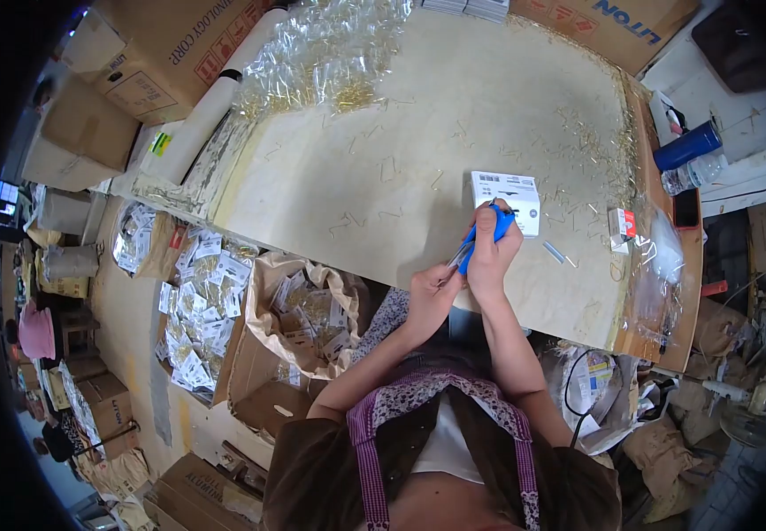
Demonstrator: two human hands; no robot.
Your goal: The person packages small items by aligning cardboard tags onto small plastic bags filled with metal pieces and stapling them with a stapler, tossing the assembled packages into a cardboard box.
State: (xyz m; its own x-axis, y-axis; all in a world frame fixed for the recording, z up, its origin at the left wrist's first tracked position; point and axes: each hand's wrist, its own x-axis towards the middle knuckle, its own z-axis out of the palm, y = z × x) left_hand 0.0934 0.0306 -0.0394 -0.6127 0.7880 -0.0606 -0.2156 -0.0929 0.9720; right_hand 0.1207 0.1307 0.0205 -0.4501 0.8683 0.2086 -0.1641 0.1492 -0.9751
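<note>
My right hand (493,257) is wrapped round a blue stapler (470,250), thumb along its top, just over the front edge of the table. My left hand (432,296) is closed at the stapler's lower end, where a narrow grey metal part shows between the fingers. Whether anything else is pinched there is hidden. Behind my right hand lies a stack of white printed cards (505,188), partly covered by the fingers. To its right, a short grey strip of staples (554,253) rests on the table (312,190).
Gold-coloured wire pieces (387,168) are scattered over the table. Clear bags (321,53) of them are heaped at the back left. At right stand a small red-and-white box (621,228) and a blue bottle (688,146). Cartons of packed bags (202,310) sit below left.
</note>
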